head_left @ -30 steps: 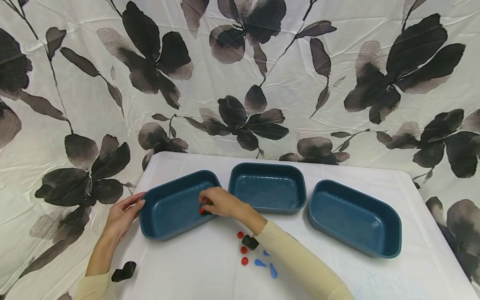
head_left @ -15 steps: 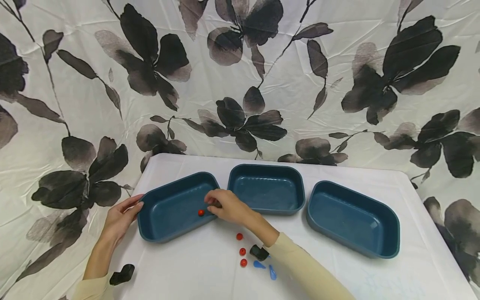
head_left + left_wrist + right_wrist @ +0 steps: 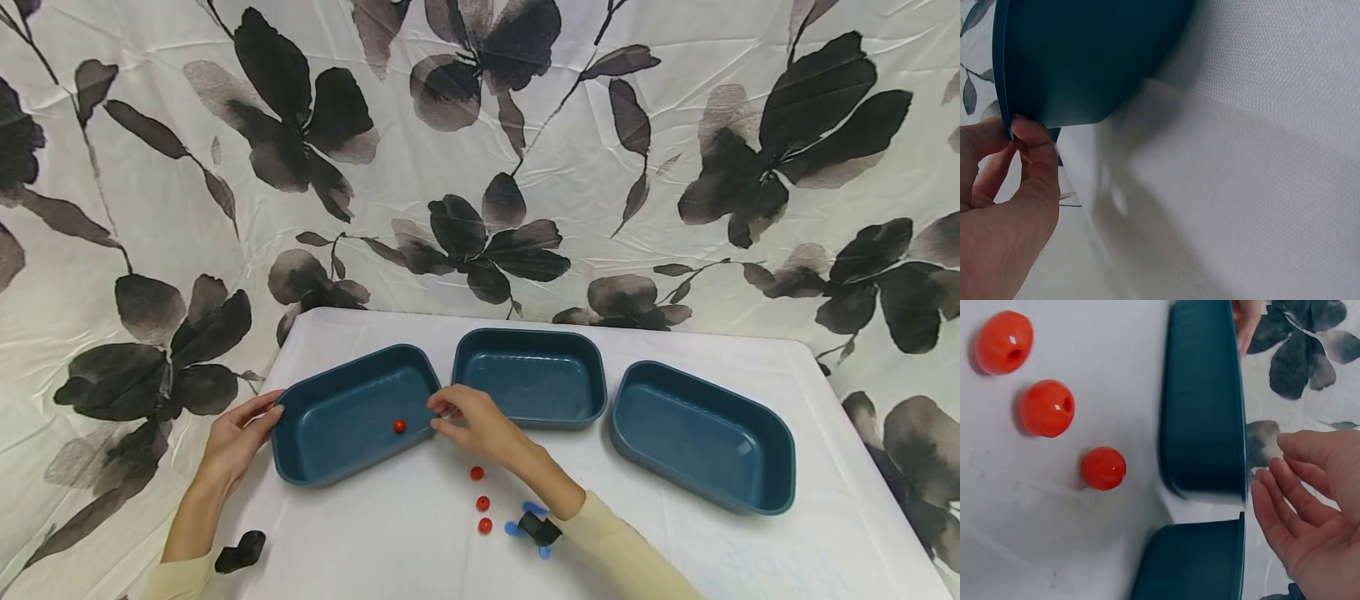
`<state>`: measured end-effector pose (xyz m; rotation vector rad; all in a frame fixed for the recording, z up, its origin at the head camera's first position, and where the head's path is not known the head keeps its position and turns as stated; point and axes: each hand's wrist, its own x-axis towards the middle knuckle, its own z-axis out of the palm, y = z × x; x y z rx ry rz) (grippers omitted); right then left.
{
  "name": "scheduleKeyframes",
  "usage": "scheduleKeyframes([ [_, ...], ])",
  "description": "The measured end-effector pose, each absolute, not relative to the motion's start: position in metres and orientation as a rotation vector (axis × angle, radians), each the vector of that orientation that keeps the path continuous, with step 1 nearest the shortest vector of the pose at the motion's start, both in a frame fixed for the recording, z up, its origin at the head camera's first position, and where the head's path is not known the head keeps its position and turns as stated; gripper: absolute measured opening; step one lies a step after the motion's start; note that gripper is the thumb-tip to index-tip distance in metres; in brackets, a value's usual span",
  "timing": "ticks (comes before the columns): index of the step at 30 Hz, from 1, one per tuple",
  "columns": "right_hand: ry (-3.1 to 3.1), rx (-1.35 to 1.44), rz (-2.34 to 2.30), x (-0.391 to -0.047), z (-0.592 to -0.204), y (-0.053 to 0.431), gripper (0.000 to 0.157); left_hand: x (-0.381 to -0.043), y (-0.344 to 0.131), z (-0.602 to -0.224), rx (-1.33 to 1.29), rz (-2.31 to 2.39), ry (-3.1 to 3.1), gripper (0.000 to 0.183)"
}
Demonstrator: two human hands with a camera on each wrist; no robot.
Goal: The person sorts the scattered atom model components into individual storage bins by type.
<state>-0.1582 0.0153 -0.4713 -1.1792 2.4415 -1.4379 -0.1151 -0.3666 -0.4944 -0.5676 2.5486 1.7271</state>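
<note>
My left hand [image 3: 238, 435] pinches the rim of the left teal plastic bin [image 3: 330, 429] at its near-left end; the left wrist view shows thumb and fingers on either side of the rim. Inside that bin lies one red bead [image 3: 400, 426]. My right hand [image 3: 480, 425] is just past the bin's right end, its fingers loosely bent and holding nothing. On the white table below it, three red beads sit in a short row, among them a holed bead [image 3: 1047, 408] and a smaller-looking bead [image 3: 1104, 468]. Several blue drop-shaped pieces [image 3: 535, 507] lie beside them, partly covered by the right wrist's camera.
A second teal bin [image 3: 532, 375] stands at the back middle, close to the left one. The third teal bin [image 3: 701, 437] is angled at the right. Behind the table [image 3: 360, 542] hangs a white cloth [image 3: 420, 158] with dark flowers.
My right hand has let go of the red bead inside the left bin and drawn back to the right, out over the bin's edge. The left hand stays on the rim.
</note>
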Motion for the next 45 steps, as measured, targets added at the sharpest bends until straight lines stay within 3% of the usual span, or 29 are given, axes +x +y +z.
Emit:
scheduleKeyframes([
  [33, 2.405, -0.932, -1.368, -0.107, -0.510, 0.064, 0.022, -0.115, -0.367, -0.494, -0.597, 1.690, 2.536, 0.061],
  [45, 2.508, -1.005, -1.193, -0.104, -0.521, 0.061, 0.012, -0.113, -0.369, -0.496, -0.549, 1.795, 2.519, 0.062],
])
